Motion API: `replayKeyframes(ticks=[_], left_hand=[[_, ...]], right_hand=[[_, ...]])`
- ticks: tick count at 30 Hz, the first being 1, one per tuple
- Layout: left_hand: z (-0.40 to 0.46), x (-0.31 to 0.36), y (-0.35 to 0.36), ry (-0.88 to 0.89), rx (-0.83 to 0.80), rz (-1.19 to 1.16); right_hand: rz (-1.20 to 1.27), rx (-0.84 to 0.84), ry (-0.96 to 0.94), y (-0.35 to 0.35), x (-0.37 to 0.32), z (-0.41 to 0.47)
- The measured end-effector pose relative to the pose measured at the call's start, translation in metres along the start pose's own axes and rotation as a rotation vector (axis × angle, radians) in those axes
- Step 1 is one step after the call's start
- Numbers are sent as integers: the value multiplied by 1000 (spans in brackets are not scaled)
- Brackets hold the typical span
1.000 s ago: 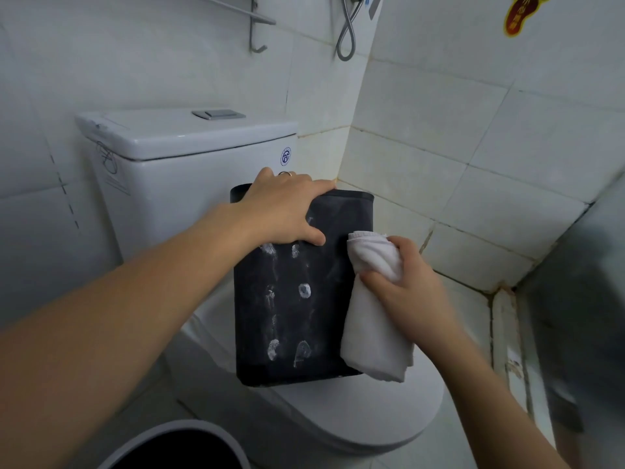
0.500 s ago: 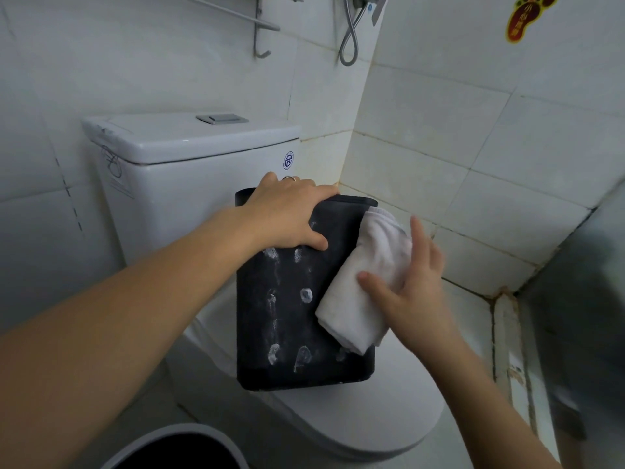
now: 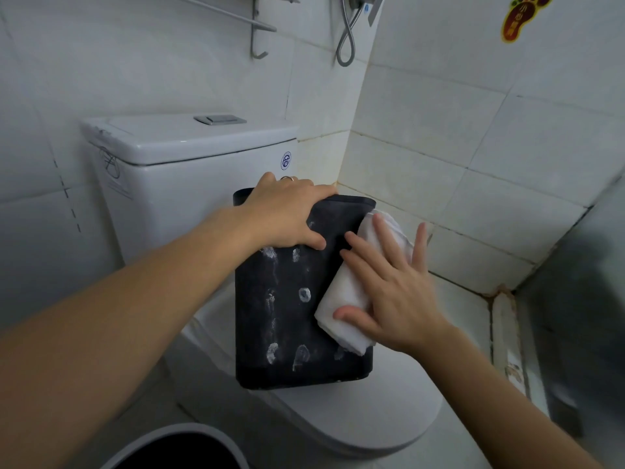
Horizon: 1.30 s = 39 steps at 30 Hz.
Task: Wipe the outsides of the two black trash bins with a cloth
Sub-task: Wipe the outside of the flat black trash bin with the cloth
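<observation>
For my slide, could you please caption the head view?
Left hand steadies black bin on toilet lid; right hand presses white cloth against it.

White toilet (image 3: 189,184), footprint sticker (image 3: 522,15)

The right hand (image 3: 394,299) has flattened, fingers spread, pressing the cloth (image 3: 351,292) against the bin (image 3: 287,316).

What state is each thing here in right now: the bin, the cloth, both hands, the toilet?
Black bin: upright on the closed toilet lid, front spotted with white marks.
White cloth: bunched, pressed against the bin's right edge.
Left hand: grips the bin's top rim.
Right hand: fingers spread flat, pressing the cloth.
Toilet lid: closed.
Second bin: on the floor, only its rim in view.
</observation>
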<state>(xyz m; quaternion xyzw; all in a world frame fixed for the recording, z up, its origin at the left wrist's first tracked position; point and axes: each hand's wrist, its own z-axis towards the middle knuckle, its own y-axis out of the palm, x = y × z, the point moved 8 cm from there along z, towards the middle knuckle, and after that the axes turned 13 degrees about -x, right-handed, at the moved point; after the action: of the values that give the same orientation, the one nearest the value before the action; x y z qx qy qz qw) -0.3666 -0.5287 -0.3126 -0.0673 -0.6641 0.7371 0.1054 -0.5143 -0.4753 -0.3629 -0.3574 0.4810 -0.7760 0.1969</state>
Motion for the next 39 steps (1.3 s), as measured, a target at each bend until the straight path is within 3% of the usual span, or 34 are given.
replayKeyframes(ticks=[5, 13, 19, 23, 25, 31, 36, 39], left_hand=[[0, -1, 0, 4, 2, -11], [1, -2, 0, -2, -6, 1], [0, -3, 1, 6, -2, -28], [0, -2, 1, 5, 4, -25], [0, -2, 1, 4, 5, -23], [0, -2, 1, 0, 2, -22], [0, -1, 1, -7, -3, -21], [0, -4, 2, -18, -7, -19]], right_hand=[[22, -92, -37, 2, -3, 3], [74, 139, -71, -9, -9, 5], [189, 72, 265, 0, 6, -4], [385, -68, 589, 10, 26, -5], [430, -120, 664, 15, 31, -4], [379, -95, 553, 14, 13, -12], [360, -217, 432, 17, -6, -16], [269, -159, 371, 10, -11, -18]])
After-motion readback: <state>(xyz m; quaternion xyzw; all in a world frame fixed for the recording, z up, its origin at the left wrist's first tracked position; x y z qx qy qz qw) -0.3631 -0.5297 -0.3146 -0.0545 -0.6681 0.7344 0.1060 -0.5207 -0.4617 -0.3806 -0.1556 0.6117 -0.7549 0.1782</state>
